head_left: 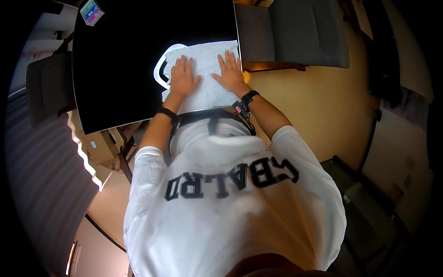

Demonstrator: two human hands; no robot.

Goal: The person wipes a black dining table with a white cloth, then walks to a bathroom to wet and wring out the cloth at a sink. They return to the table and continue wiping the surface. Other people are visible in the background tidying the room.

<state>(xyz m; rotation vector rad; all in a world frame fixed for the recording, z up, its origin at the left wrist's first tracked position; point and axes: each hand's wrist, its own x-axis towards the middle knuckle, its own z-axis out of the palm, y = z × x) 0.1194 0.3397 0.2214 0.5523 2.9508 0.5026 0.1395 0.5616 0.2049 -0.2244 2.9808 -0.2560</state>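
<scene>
A white piece of fabric lies flat near the table's front right corner. From its left side a white loop, like a bag's strap, curves out over the black table top. My left hand rests palm down on the fabric's left half, fingers stretched forward and thumb out. On the right half, close to the table's right edge, my right hand also presses flat with spread fingers. Neither hand grips anything. Whatever is under the fabric is hidden.
The black table has a small colourful box at its far left. Grey chairs stand at its right and left sides. A cardboard box sits below the front left edge. Black bands circle both wrists; a small device hangs by the right one.
</scene>
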